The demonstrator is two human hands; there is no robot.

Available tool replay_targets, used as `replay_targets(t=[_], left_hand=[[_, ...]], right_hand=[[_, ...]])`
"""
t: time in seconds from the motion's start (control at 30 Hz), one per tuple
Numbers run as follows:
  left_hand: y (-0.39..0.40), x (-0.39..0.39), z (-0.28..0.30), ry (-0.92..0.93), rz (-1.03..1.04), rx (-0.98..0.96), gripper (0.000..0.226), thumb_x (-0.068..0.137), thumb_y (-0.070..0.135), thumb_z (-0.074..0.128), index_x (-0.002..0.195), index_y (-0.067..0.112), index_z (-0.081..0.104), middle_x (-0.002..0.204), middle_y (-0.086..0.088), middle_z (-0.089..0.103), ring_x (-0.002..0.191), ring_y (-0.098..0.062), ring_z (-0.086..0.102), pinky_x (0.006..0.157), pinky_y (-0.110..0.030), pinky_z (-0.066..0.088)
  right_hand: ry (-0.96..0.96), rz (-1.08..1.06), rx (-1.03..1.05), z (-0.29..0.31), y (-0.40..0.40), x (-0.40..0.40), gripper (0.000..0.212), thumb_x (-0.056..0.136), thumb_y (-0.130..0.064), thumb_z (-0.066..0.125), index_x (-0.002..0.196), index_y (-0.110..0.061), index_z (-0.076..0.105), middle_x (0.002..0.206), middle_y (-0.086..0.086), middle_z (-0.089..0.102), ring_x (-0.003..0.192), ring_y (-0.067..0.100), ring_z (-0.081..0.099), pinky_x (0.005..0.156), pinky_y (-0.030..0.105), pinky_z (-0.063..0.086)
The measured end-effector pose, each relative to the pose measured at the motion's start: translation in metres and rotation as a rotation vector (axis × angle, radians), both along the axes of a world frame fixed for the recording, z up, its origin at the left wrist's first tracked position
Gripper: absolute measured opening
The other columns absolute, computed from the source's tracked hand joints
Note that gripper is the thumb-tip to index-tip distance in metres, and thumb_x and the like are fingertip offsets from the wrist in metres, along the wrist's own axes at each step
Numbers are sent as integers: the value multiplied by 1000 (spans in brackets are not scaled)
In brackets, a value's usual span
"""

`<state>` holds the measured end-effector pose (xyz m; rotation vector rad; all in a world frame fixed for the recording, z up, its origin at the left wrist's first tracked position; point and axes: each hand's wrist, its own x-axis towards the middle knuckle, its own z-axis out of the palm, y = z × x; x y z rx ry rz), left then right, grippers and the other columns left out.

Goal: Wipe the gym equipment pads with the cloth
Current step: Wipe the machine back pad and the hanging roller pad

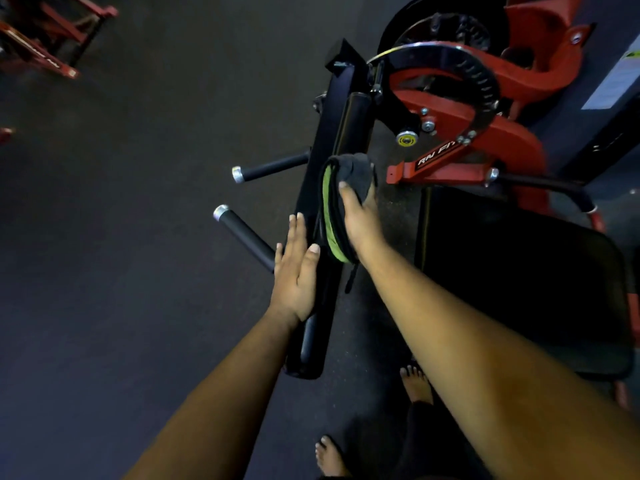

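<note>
Flooring of dark rubber (138, 202) fills the left of the view, with a red steel frame (52, 39) of another machine in the far corner. Moving right, two short black handle pegs with silver end caps (246, 237) stick out sideways from the long, narrow black padded arm (329, 133) of the machine. The left hand (298, 271) lies flat on the near half of that pad, fingers straight and close together, closed on nothing, and seems only to steady it. Just beside it, the right hand (360, 220) presses a folded dark grey cloth with a bright green edge (343, 199) against the middle of the same pad, fingers wrapped round the bundle, thumb on top. Further right stand the red machine frame with its chromed notched adjuster arc (485, 81), and below it a wide black seat pad (519, 282). Bare feet (415, 382) show at the bottom edge. The step in hand looks like wiping the long arm pad, about midway along it. The next move likely calls for sliding the cloth on towards the far end under firm pressure, keeping the left hand braced, then shifting to the seat pad, which appears not yet reached.
</note>
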<state>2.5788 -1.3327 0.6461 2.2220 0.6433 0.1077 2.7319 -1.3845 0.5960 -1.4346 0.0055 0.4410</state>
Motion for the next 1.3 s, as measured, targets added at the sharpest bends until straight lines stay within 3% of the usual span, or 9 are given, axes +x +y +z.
replay_targets(t=[0.17,0.3,0.47,0.63,0.73,0.87,1.07,1.23,1.3], left_hand=[[1,-14,3,-117,19,-136,70,97,50,22,162,29,4,169,14,-1,150,11,-5,128,-35,-7],[-4,-56,6,-102,-68,-163,81,91,59,22,162,26,4,170,9,-1,151,6,-5,128,-35,-5],[1,-132,4,-13,-174,-136,69,107,49,37,162,26,3,171,6,-1,153,-4,-6,126,-33,-10],[2,-189,-9,-12,-225,-200,90,89,76,43,162,29,20,171,1,13,158,-13,-2,128,-51,2],[-5,-214,-12,-53,-222,-425,80,87,73,58,154,34,38,163,3,33,154,-17,24,124,-52,26],[0,-251,-5,-122,-111,-760,40,97,29,70,134,18,58,129,-1,68,120,-13,66,97,-29,56],[59,-278,-23,-33,-3,-820,25,93,0,69,117,5,69,108,-9,77,103,-23,73,81,-29,59],[111,-281,-22,28,114,-816,21,93,-4,62,104,13,70,93,-2,79,92,-18,74,73,-25,56],[132,-276,-28,23,172,-841,20,94,-4,60,104,11,69,93,-3,79,91,-18,74,75,-26,56]], right_hand=[[-27,-4,-43,-13,-17,-83,92,81,-61,61,161,-32,25,162,-3,39,148,11,37,124,43,28],[-76,43,-83,-15,-35,-149,87,83,-62,63,158,-46,23,162,-8,39,148,9,37,124,47,29],[-131,57,-364,18,-57,-230,92,82,-66,47,163,-36,14,167,0,28,151,21,32,125,46,25],[-260,161,-654,34,-75,-294,76,101,-48,56,161,-46,9,167,5,25,145,33,35,120,47,31],[-291,154,-767,46,-75,-328,71,102,-43,57,159,-49,14,167,-2,18,142,30,33,116,42,34],[-416,189,-929,43,-72,-378,82,96,-48,62,159,-49,10,170,-6,5,145,29,26,115,48,37],[-274,439,-564,-1,-58,-398,96,79,-81,58,156,-52,10,166,-9,16,151,15,24,123,43,30],[7,451,-316,-18,-11,-369,67,99,-49,54,157,-37,23,163,0,31,148,13,31,115,29,35],[103,432,-324,-27,20,-356,67,103,-48,46,161,-26,23,162,1,33,144,10,31,111,22,31]])
